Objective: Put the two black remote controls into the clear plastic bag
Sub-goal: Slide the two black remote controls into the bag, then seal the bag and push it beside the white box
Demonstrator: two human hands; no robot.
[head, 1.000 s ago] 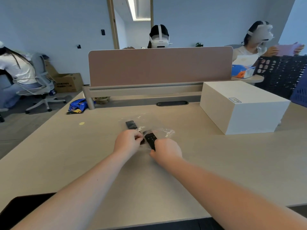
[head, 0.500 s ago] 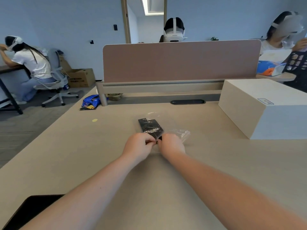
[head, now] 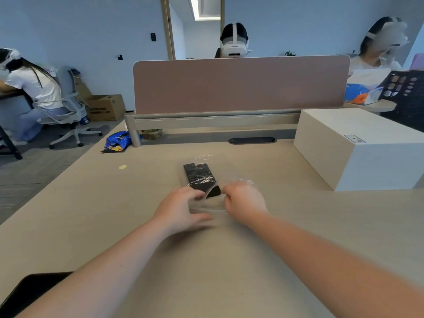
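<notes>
A second ago one remote was still outside, but now both remotes [head: 199,176] lie side by side in the bag [head: 207,180] just beyond the hands, left [head: 177,206] and right [head: 244,203] apparently pinching its mouth, so only closing remains.

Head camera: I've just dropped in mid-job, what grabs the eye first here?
Mid-desk, the two black remote controls lie side by side inside the clear plastic bag. The left hand and right hand pinch the bag's near, open end, one at each side. To the right, a large white box sits on the table, and a pink divider panel stands behind.
</notes>
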